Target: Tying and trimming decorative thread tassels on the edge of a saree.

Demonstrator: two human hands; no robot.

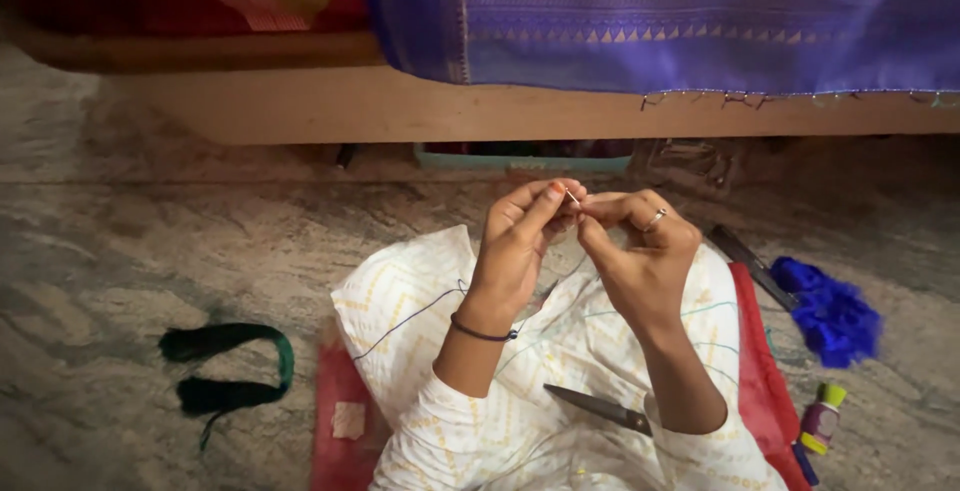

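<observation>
My left hand [520, 241] and my right hand [635, 246] are raised together over my lap, fingertips almost touching. A thin needle [571, 197] shows between the pinched fingers of the left hand. The right hand's thumb and forefinger pinch close beside it, seemingly on a thread end too fine to see. A dark blue thread [410, 316] trails from under my left wrist across the white patterned cloth [400, 301] on my lap. A pair of scissors [600, 409] lies on the cloth under my right forearm.
A green thread bundle [225, 366] lies on the stone floor at left. At right lie a blue thread bundle [830, 316], a small bottle [820, 418] and a dark comb-like tool [750, 261]. Ahead, a purple cloth [680, 16] hangs over a wooden bed frame [400, 106].
</observation>
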